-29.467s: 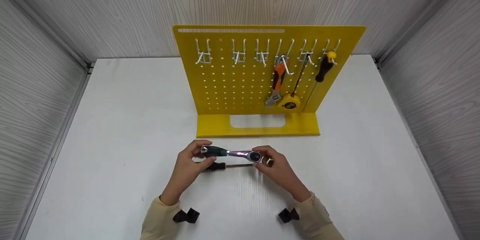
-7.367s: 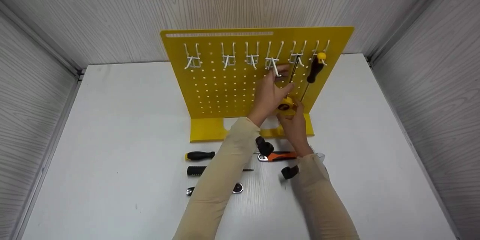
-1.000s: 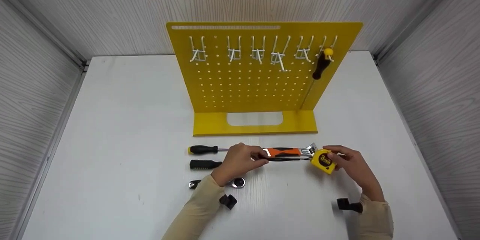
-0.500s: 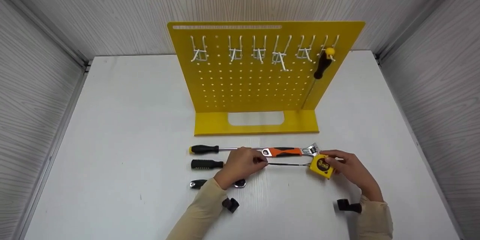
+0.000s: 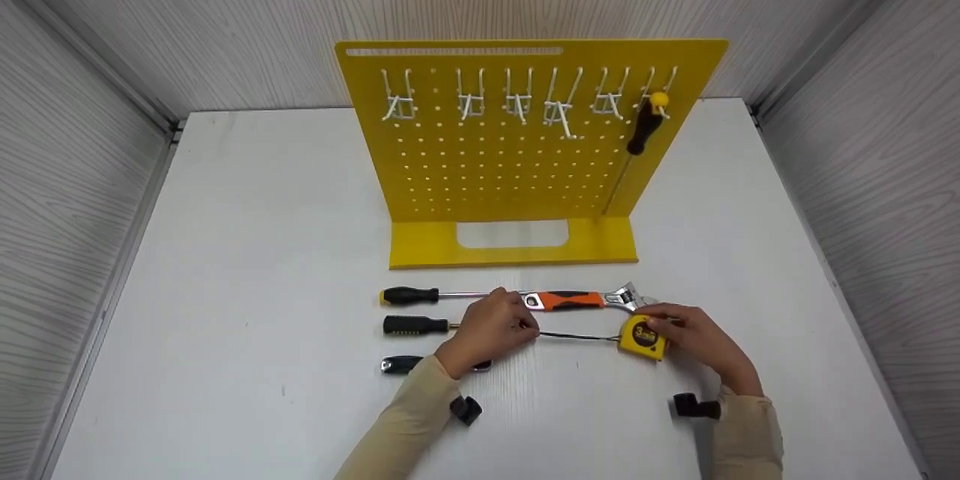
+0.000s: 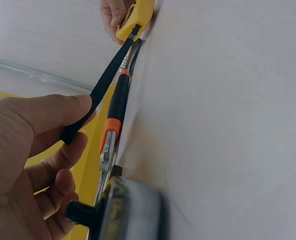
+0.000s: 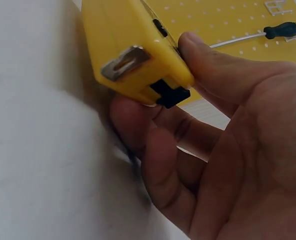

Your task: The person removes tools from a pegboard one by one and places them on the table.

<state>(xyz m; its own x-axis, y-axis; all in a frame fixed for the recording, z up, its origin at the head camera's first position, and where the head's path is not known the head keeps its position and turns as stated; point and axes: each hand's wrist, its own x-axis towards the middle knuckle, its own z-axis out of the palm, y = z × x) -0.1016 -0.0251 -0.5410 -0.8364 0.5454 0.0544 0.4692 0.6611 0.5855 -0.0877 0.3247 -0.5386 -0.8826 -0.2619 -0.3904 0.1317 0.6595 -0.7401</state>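
My right hand (image 5: 701,337) grips the yellow tape measure (image 5: 642,337) low at the table's front right, thumb on its face. In the right wrist view its metal belt clip (image 7: 125,63) shows. The black wrist strap (image 5: 577,335) runs left from the case, drawn out nearly straight. My left hand (image 5: 491,330) pinches the strap's far end between thumb and fingers, as the left wrist view shows. Just behind the strap lies an orange-and-black adjustable wrench (image 5: 570,301). My left hand and forearm partly cover a black-handled screwdriver (image 5: 416,325) and a ratchet wrench (image 5: 401,364).
A yellow pegboard (image 5: 495,180) with several white hooks stands behind the tools. One screwdriver (image 5: 641,127) hangs from its rightmost hook. Another screwdriver (image 5: 410,295) with a yellow end lies in the back row, left of the wrench. Wood-grain walls enclose the white table (image 5: 247,277).
Earlier, both hands held the ratchet while wrench and tape measure hung; later the wrench lay on the table. Since then the tape measure left its hook; lately it and the strap shifted slightly nearer me.
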